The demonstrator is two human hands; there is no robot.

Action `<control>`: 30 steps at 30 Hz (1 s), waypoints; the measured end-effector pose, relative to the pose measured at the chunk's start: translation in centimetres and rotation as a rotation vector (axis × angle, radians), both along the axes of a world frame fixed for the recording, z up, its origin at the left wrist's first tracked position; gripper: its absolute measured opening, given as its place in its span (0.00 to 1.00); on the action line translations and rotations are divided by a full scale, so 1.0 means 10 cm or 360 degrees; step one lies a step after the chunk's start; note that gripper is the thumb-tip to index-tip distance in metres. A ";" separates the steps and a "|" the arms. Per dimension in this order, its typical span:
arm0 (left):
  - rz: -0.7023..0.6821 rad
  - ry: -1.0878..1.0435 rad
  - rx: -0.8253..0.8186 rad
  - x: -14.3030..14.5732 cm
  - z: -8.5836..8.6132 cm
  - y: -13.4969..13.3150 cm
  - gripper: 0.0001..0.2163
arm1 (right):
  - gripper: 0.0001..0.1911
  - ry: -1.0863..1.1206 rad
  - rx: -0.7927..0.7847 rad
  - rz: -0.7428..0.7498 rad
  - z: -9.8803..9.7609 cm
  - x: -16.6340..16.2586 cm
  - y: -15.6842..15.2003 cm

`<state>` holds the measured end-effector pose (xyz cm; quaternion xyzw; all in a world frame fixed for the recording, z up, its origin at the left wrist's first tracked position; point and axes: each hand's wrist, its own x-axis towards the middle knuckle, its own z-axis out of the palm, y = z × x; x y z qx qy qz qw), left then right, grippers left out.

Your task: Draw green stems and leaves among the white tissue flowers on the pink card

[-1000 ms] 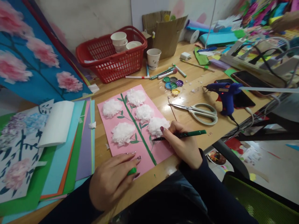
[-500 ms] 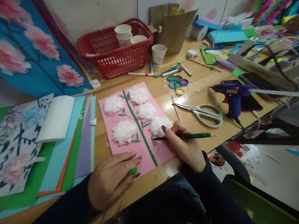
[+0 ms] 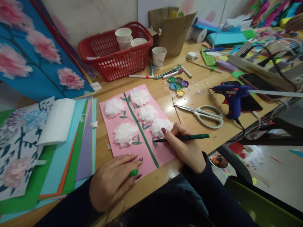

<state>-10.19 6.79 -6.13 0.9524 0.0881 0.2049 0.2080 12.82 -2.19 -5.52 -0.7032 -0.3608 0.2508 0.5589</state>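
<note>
My right hand point(image 3: 187, 145) is closed around a green marker pen point(image 3: 196, 136), its dark tip on a small leaf beside the painted stem. Under it lies a sheet of pink paper point(image 3: 152, 157) bearing a thick green stem point(image 3: 136, 118), green leaves and several ruffled white paper flowers point(image 3: 125, 133). Pressed on the lower left of the sheet is my left hand point(image 3: 115, 179), with a green pen cap point(image 3: 133, 172) sticking out between its fingers. Part of the cap is hidden by those fingers.
Scissors point(image 3: 201, 114) and a blue glue gun point(image 3: 234, 94) lie to the right. Behind the sheet are paint pots point(image 3: 178, 85), markers point(image 3: 168, 73), a paper cup point(image 3: 159, 57) and a red basket point(image 3: 118, 64). Coloured paper point(image 3: 68, 148) is stacked at left. Another person's hand point(image 3: 294, 23) shows far right.
The view has shifted slightly. The pen tip stays at about the same leaf, and my left hand keeps its place on the sheet. Another person's hand now shows at the far right.
</note>
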 end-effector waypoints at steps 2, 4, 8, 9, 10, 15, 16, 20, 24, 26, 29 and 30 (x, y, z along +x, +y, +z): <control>-0.0002 0.0025 -0.0004 0.00 0.00 0.00 0.11 | 0.21 -0.0022 0.0020 0.0020 0.01 0.00 0.00; -0.0010 0.0059 -0.0002 -0.01 0.01 0.00 0.11 | 0.21 -0.0019 0.0023 0.0022 0.01 0.00 0.00; -0.0004 0.0058 0.0009 -0.01 0.02 0.00 0.11 | 0.21 -0.0031 0.0022 0.0020 0.02 0.00 0.00; -0.0003 0.0055 0.0009 -0.01 0.01 -0.01 0.11 | 0.21 -0.0044 0.0025 0.0032 0.02 0.00 0.00; -0.0003 0.0053 0.0009 -0.01 0.01 -0.01 0.11 | 0.21 -0.0050 0.0024 0.0035 0.02 0.01 0.00; -0.0011 0.0033 0.0007 -0.01 0.00 0.00 0.11 | 0.21 -0.0043 0.0029 0.0019 0.02 0.01 0.00; -0.0010 0.0032 0.0004 -0.01 0.00 0.00 0.11 | 0.21 -0.0050 0.0031 0.0037 0.02 0.02 0.00; 0.0004 -0.0007 -0.0010 -0.01 -0.01 0.00 0.11 | 0.20 -0.0055 0.0031 0.0015 0.01 0.02 -0.01; 0.0002 -0.0001 -0.0012 -0.02 -0.03 0.00 0.11 | 0.19 -0.0061 0.0015 0.0045 0.01 0.02 -0.01; -0.0005 -0.0011 -0.0022 -0.02 -0.04 0.00 0.11 | 0.19 -0.0062 0.0014 0.0042 0.00 0.01 -0.01; 0.0002 -0.0053 -0.0028 -0.01 -0.05 0.00 0.11 | 0.19 -0.0062 0.0043 0.0027 0.00 0.01 -0.01; 0.0001 -0.0055 -0.0027 -0.01 -0.04 0.00 0.11 | 0.19 -0.0059 0.0052 0.0030 0.00 0.01 -0.01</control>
